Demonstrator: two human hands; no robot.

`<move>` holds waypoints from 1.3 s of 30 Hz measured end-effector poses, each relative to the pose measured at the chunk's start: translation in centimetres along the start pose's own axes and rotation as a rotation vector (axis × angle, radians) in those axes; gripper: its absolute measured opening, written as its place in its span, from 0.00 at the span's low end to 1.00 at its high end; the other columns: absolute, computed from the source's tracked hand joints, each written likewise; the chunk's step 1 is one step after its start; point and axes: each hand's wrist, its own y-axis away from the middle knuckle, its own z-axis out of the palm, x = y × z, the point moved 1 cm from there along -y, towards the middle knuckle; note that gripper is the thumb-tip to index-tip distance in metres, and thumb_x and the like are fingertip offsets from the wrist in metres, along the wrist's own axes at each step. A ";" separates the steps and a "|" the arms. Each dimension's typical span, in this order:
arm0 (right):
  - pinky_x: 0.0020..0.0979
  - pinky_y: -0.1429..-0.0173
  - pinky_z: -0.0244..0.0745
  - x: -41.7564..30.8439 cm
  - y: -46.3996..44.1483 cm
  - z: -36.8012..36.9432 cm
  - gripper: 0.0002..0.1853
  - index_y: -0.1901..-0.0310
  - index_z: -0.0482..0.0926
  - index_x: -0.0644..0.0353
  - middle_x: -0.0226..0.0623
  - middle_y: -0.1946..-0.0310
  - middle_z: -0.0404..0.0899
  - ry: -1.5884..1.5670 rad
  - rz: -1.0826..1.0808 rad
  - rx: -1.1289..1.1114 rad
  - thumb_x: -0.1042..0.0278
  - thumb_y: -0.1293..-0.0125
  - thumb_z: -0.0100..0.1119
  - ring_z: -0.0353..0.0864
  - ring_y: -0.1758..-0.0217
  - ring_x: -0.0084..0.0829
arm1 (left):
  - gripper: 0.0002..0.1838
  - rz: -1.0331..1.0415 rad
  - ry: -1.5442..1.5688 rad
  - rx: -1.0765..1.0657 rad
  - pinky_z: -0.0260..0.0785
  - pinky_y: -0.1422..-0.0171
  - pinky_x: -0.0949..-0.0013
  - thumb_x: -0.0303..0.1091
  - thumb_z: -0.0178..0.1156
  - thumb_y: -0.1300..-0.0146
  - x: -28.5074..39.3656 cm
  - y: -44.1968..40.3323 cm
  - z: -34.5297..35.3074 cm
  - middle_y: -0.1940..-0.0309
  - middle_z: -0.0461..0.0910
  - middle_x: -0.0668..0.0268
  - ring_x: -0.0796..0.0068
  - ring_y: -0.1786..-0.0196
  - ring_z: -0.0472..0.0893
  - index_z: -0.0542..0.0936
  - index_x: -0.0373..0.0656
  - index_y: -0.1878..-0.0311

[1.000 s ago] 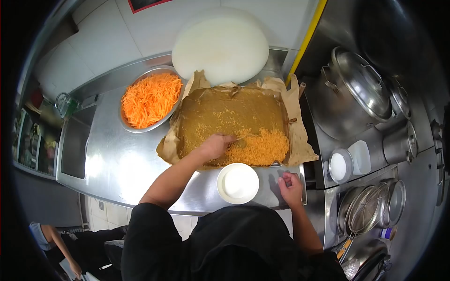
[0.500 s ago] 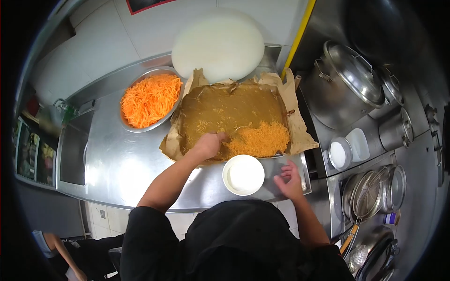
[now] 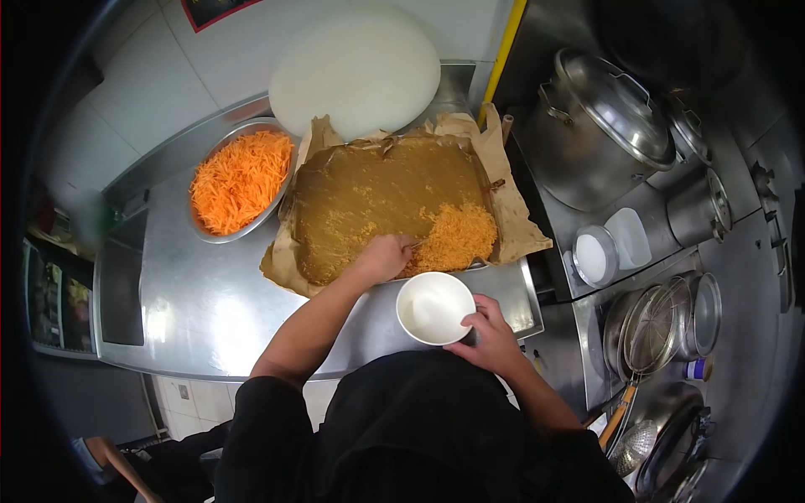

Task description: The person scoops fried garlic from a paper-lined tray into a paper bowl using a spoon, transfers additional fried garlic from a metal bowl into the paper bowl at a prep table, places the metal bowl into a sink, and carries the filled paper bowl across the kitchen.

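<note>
My left hand (image 3: 387,256) reaches over the near edge of a paper-lined tray (image 3: 509,180). Its fingers are closed on a thin spoon-like utensil (image 3: 417,245), mostly hidden by the hand and crumbs. Around its tip lies a heap of orange-brown crumbs (image 3: 461,235), on the near right part of a flat brown layer (image 3: 377,186) that fills the tray. My right hand (image 3: 486,335) grips the right rim of a white bowl (image 3: 432,308), thumb over the edge. The bowl is tilted a little, in front of the tray, and its visible inside is white.
A metal bowl of shredded carrot (image 3: 239,183) stands left of the tray. Behind leans a round white board (image 3: 356,71). To the right are a lidded pot (image 3: 579,142), a container of white powder (image 3: 594,256) and strainers (image 3: 658,327). Another person's arm (image 3: 126,469) shows lower left.
My right hand has moved left from beside the white bowl and taken hold of its rim, tilting it. My left hand stays at the crumbs. The whole view has shifted slightly.
</note>
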 end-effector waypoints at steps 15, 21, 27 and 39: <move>0.45 0.41 0.75 -1.8 -4.3 -5.4 0.26 0.61 0.72 0.60 0.51 0.40 0.67 0.063 0.114 0.216 0.61 0.53 0.81 0.74 0.40 0.53 | 0.18 -0.072 0.313 0.070 0.74 0.57 0.68 0.33 0.51 0.32 2.4 0.4 -7.6 0.67 0.84 0.60 0.72 0.67 0.80 0.81 0.39 0.44; 0.44 0.38 0.72 -1.3 -6.9 -5.0 0.25 0.63 0.73 0.61 0.52 0.41 0.68 0.041 0.122 0.227 0.63 0.55 0.81 0.72 0.39 0.54 | 0.13 0.345 -0.060 0.238 0.78 0.59 0.57 0.30 0.56 0.36 6.7 5.0 -9.6 0.68 0.83 0.55 0.52 0.64 0.84 0.82 0.46 0.50; 0.35 0.45 0.82 -0.3 -6.6 -5.5 0.23 0.66 0.74 0.61 0.49 0.41 0.68 0.078 0.109 0.322 0.71 0.60 0.83 0.77 0.41 0.45 | 0.11 0.381 -0.147 0.425 0.77 0.63 0.52 0.31 0.57 0.37 5.0 6.5 -10.1 0.67 0.80 0.55 0.51 0.65 0.83 0.79 0.49 0.52; 0.45 0.41 0.74 -0.6 1.8 -8.2 0.25 0.67 0.72 0.58 0.50 0.42 0.68 0.088 0.296 0.380 0.71 0.62 0.83 0.76 0.42 0.50 | 0.17 -0.165 -0.212 -0.020 0.76 0.47 0.49 0.36 0.52 0.34 -0.9 8.3 -1.5 0.60 0.85 0.47 0.47 0.54 0.84 0.79 0.48 0.44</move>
